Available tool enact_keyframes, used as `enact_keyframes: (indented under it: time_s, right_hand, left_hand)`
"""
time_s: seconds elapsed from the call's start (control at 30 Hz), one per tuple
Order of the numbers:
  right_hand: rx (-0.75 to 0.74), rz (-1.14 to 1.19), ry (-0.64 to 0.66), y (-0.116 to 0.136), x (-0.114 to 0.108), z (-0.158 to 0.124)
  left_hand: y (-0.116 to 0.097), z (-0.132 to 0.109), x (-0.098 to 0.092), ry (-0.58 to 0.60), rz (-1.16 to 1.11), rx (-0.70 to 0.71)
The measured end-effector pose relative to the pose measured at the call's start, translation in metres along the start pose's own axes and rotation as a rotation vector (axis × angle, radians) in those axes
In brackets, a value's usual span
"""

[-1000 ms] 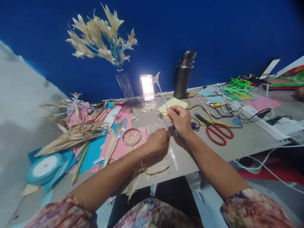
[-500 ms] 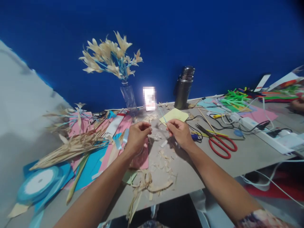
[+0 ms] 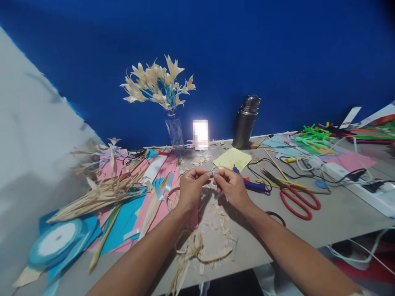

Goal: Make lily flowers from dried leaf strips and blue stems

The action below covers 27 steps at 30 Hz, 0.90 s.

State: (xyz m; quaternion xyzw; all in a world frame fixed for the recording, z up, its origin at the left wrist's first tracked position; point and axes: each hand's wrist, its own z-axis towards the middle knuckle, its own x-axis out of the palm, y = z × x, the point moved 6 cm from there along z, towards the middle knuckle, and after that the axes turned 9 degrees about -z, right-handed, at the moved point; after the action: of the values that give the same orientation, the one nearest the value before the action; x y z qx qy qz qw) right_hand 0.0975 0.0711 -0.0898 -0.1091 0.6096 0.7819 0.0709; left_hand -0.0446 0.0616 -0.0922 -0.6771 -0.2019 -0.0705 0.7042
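Note:
Above the middle of the grey table (image 3: 333,213), my left hand (image 3: 190,190) and my right hand (image 3: 232,187) meet, fingertips together. Between them both pinch a thin pale blue stem (image 3: 211,169), which rises toward the back of the table. Dried straw scraps (image 3: 212,230) lie under my wrists. A clear tape ring (image 3: 170,198) sits just left of my left hand.
A glass vase of straw flowers (image 3: 160,84) and a steel flask (image 3: 247,122) stand by the blue wall. Red scissors (image 3: 296,198), a blue glue gun (image 3: 250,184), cables and a power strip (image 3: 354,181) lie right. Straw bundles (image 3: 101,191), coloured paper and a blue ribbon roll (image 3: 55,242) lie left.
My left hand has come up from the straw scraps on the table and joined my right hand on the stem. The camera has tilted up.

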Motion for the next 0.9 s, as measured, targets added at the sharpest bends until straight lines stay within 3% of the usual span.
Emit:
enact_keyframes:
  time_s: [0.17, 0.33, 0.5, 0.7, 0.9]
  right_hand:
    - [-0.018, 0.005, -0.007, 0.001, -0.003, -0.001]
    - [-0.041, -0.012, -0.013, 0.006, -0.005, -0.003]
    - [-0.043, -0.04, 0.009, 0.006, -0.001, -0.005]
    - [-0.094, -0.141, -0.018, 0.009, 0.0, -0.006]
    - [-0.02, 0.007, 0.09, -0.001, 0.009, -0.004]
  left_hand:
    - [0.01, -0.001, 0.007, 0.099, -0.368, -0.155]
    - [0.02, 0.0, 0.01, 0.159, -0.397, -0.287]
    - [0.019, 0.0, 0.01, 0.18, -0.347, -0.288]
    - [0.009, -0.006, 0.011, 0.122, -0.304, -0.247]
    - [0.004, -0.01, 0.018, 0.226, -0.248, -0.166]
